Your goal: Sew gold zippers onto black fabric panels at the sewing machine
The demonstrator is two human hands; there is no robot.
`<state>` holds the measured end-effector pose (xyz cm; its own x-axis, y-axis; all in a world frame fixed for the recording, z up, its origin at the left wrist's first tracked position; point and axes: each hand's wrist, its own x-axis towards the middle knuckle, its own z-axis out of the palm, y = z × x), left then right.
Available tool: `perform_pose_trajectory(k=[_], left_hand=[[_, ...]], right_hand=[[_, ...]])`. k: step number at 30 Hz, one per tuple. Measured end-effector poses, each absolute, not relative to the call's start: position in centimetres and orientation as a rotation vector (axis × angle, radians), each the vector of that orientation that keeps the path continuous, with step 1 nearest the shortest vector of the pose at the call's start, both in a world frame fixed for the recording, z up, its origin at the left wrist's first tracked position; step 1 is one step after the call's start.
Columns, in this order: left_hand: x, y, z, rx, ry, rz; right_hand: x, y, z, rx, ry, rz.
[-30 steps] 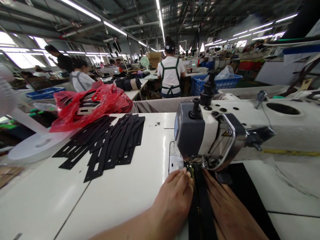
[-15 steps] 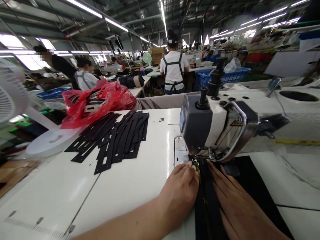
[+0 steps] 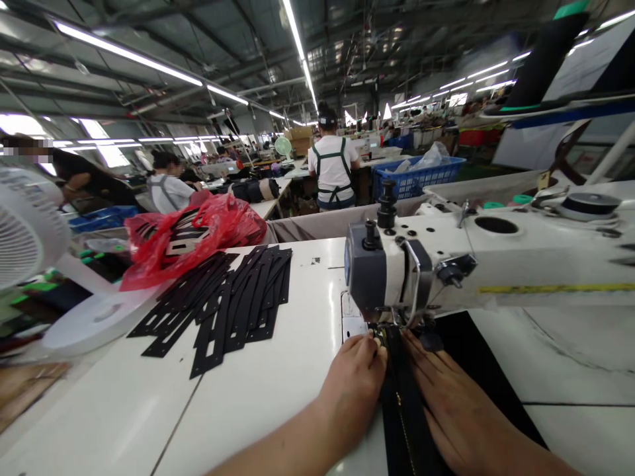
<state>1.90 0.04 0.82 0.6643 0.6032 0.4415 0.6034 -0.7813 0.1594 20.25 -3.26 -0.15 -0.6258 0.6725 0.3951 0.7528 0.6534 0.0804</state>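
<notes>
Black fabric with a gold-toothed zipper (image 3: pixel 404 423) runs under the needle area of a white and grey sewing machine (image 3: pixel 367 264). My left hand (image 3: pixel 354 383) is closed at the zipper's left edge, its fingertips pinching the strip just before the presser foot. Flat on the fabric's right side lies my right hand (image 3: pixel 446 396), fingers stretched toward the foot. A wider black piece (image 3: pixel 491 363) spreads out beneath and to the right of that hand. The machine head hides the needle.
Flat black slotted strips (image 3: pixel 248 297) are piled on the white table (image 3: pixel 278 396) at the left. Behind them is a red plastic bag (image 3: pixel 193 231), beside a white fan (image 3: pixel 94 311). A blue basket (image 3: pixel 417 178) and several people are farther back.
The view has shifted, so the machine appears lower and further left and more of its arm shows. Both hands stay at the fabric near the foot. The person at far left has moved toward the frame edge.
</notes>
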Motion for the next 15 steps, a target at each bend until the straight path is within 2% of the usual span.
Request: perform_pose_trajectory(k=[15], left_hand=[[0.8, -3.1, -0.3, -2.727, -0.891, -0.833]], right_hand=[[20.8, -5.4, -0.8, -1.068, -2.545, -0.333]])
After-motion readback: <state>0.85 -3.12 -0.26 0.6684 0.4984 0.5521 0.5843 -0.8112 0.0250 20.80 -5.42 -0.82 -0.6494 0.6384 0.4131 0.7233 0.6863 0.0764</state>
